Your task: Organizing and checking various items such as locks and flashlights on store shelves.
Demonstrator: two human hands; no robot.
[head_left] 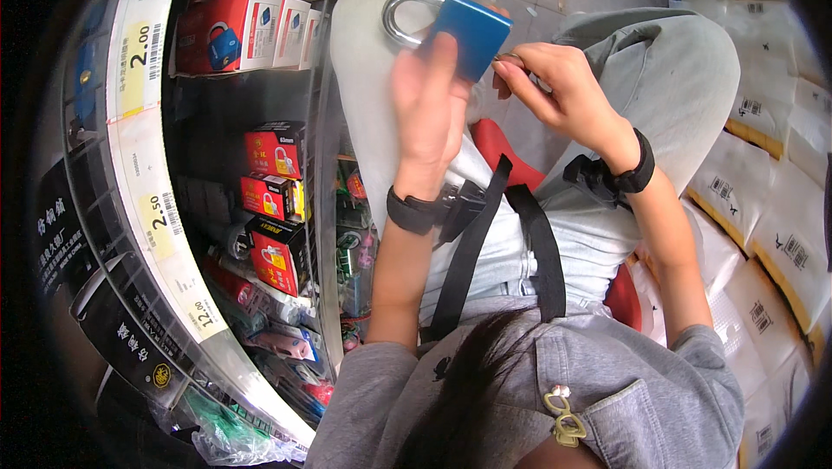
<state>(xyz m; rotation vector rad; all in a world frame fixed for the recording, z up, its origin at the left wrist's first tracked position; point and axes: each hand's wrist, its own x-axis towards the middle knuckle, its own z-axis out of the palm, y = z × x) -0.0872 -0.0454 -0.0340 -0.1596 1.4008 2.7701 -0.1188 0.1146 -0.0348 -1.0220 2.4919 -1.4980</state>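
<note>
A large blue padlock [479,35] with a silver shackle is tilted above my knees. My left hand [431,105] grips its body, the thumb lying across the blue face. The shackle points to the upper left, and fingers partly hide where it meets the body. At the padlock's opposite end, my right hand [555,92] pinches a small, dark metallic key [510,60] between thumb and forefinger. The key touches or nearly touches the lock's edge; its blade is out of sight. Black straps circle both wrists.
At left stands a shelf with a curved price-label rail [143,122]. It holds boxed padlocks [243,31], smaller red boxes [276,150] and packaged small goods. White packages [737,183] are stacked at right. A red seat [494,146] shows between my legs.
</note>
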